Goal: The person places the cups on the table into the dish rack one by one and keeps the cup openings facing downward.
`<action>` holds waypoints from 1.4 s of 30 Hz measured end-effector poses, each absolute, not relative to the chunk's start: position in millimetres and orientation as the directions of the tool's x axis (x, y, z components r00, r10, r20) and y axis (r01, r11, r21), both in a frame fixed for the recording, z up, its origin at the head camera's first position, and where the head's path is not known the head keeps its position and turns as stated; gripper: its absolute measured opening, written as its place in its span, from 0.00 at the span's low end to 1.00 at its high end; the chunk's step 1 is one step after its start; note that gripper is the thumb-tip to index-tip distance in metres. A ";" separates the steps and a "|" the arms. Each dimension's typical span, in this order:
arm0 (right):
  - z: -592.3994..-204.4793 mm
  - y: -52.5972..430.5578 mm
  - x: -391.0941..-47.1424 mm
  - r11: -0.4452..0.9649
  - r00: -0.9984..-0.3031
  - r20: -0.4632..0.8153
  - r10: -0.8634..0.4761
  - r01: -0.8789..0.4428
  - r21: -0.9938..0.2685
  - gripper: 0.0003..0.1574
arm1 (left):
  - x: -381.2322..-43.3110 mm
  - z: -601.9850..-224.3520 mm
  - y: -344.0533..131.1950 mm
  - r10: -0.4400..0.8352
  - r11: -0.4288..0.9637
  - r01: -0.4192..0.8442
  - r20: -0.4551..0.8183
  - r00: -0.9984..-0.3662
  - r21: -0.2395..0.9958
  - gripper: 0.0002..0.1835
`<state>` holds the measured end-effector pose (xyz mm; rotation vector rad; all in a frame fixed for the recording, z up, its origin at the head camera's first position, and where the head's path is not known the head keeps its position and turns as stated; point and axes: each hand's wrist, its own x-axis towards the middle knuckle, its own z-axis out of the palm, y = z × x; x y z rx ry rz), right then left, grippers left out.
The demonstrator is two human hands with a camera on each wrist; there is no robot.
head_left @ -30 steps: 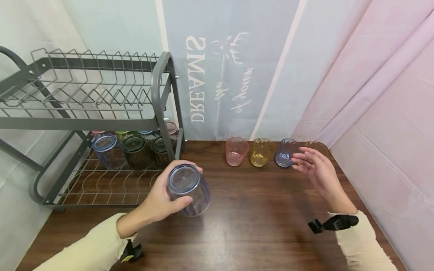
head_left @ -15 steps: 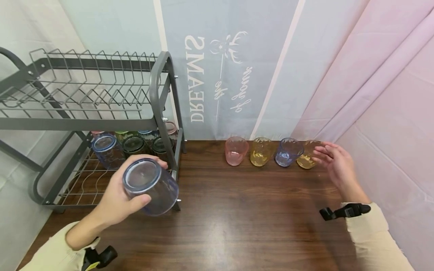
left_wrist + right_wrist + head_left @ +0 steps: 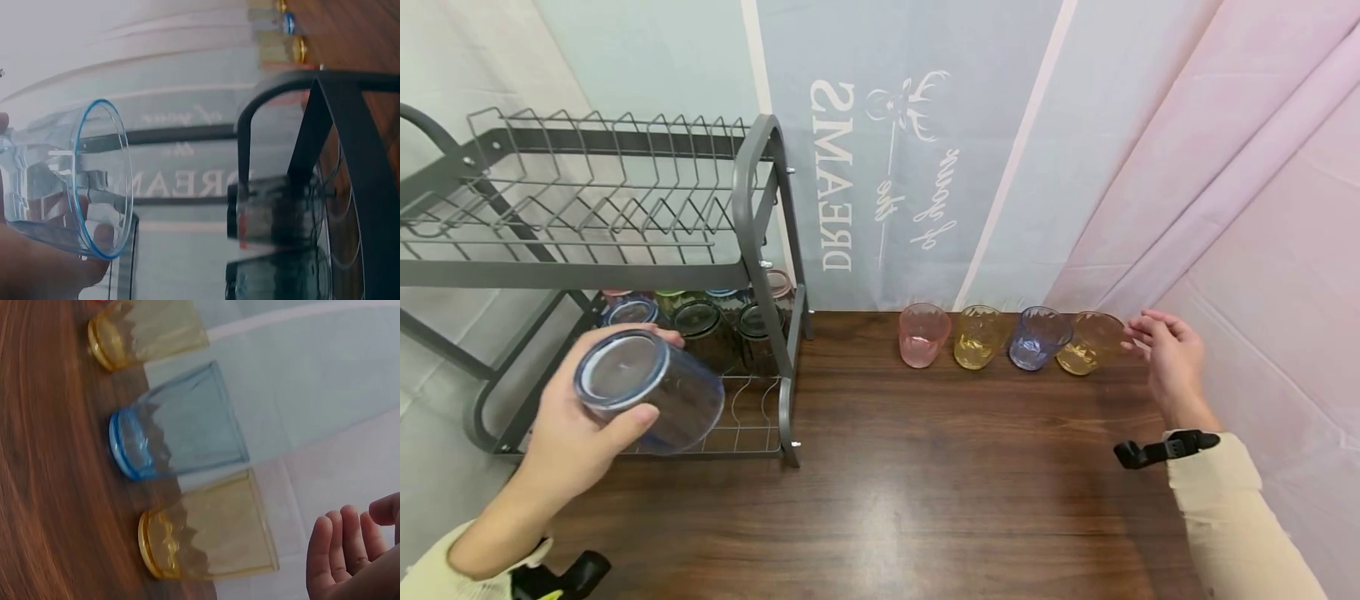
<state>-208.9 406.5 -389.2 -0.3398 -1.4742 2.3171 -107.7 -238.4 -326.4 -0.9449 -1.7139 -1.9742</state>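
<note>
In the head view my left hand (image 3: 568,417) grips a clear bluish glass (image 3: 677,396), tilted with its base toward the camera, in front of the rack's lower tier. The left wrist view shows the same glass's blue rim (image 3: 103,181) facing the rack. My right hand (image 3: 1172,362) holds nothing, its fingers loosely bent, just right of the rightmost yellow glass (image 3: 1093,342). Left of that glass stand a blue glass (image 3: 1037,337), another yellow glass (image 3: 977,337) and a pink glass (image 3: 923,335), all upright in a row.
A grey two-tier dish rack (image 3: 752,192) stands at the left. On its lower tier sit several upturned glasses, among them a dark glass (image 3: 698,333). A printed curtain (image 3: 910,167) hangs behind the wooden table (image 3: 925,483).
My left hand has carried the bluish glass leftward to the front of the rack. The right hand has moved right, from near the blue glass to past the rightmost yellow glass.
</note>
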 end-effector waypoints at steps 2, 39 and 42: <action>-390.7 408.6 -211.7 -0.331 -0.888 -0.009 0.461 -0.162 -0.930 0.08 | -107.4 -326.1 -246.1 0.109 -0.194 0.655 0.680 -0.725 0.730 0.33; -436.8 421.1 -230.2 0.257 -0.951 -0.131 0.279 0.205 -0.945 0.38 | -166.2 -342.1 -355.8 -0.476 0.637 -0.081 0.307 -0.824 0.767 0.27; -437.1 420.6 -230.2 0.266 -0.949 -0.129 0.288 0.209 -0.941 0.38 | -171.1 -345.7 -359.8 -0.467 0.668 -0.090 0.322 -0.823 0.738 0.29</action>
